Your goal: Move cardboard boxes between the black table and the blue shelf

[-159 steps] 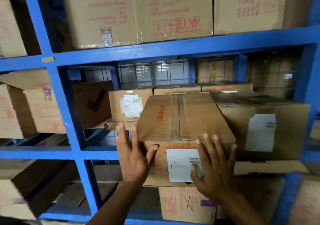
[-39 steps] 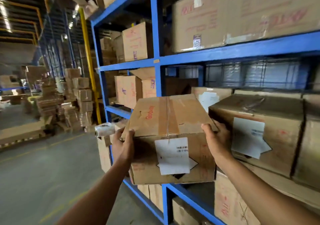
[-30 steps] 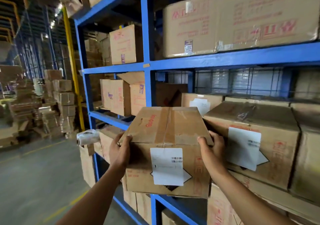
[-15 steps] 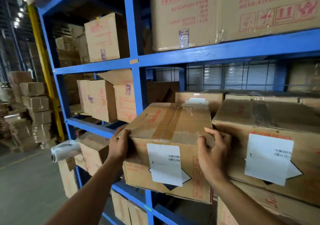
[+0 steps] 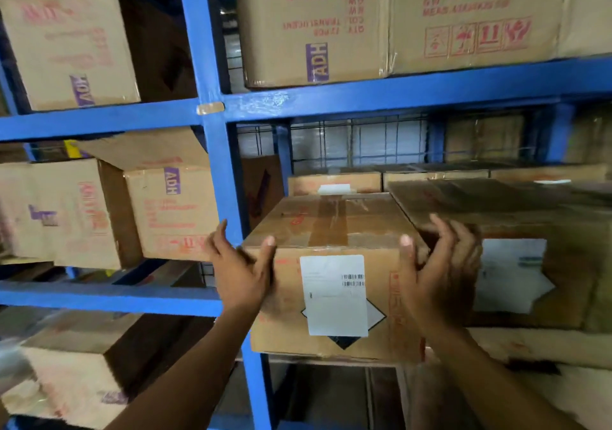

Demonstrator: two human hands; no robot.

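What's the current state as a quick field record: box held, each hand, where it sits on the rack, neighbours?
held item: cardboard box with white barcode label
left hand: on the box's left front corner, fingers spread
right hand: on the box's right front corner
box position: middle level of the blue shelf, just right of the blue upright
right neighbour: larger labelled box, close alongside
behind: more boxes
view quality: blurred at the hands
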